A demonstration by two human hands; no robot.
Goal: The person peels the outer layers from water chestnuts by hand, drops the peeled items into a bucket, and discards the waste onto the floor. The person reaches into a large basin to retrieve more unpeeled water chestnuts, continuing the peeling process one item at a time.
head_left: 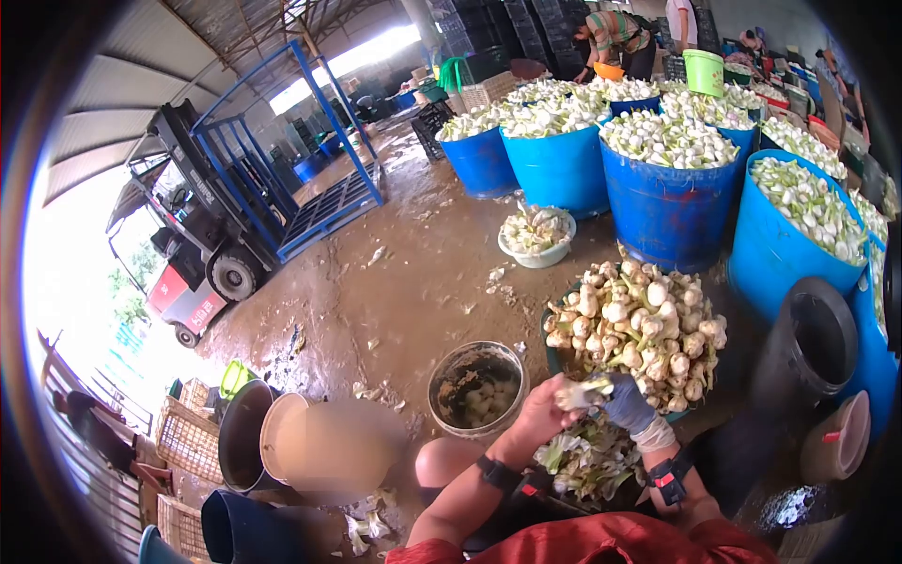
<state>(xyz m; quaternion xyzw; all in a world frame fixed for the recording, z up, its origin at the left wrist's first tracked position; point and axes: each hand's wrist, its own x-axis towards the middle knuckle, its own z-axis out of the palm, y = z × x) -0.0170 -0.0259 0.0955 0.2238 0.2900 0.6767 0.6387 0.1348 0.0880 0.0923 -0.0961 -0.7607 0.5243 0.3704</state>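
My bare left hand (539, 414) is closed on one end of a garlic bulb (584, 393) with pale, loose skin. From the other side, my right hand (628, 406), in a blue-grey glove, grips the same bulb. Just beyond my hands rises a heap of untrimmed garlic bulbs (648, 324) in a dark green tub. Below them lies a pile of peeled-off leaves and skins (594, 461). A bucket (477, 428) to the left of my left hand has pale bulbs at its bottom.
Blue barrels (662, 211) full of white garlic stand ahead and to the right. A small white basin (537, 256) holds more. On the left, a red forklift (193, 301) stands by a blue metal frame (343, 202). Black bucket (817, 338) at right; people work in the background.
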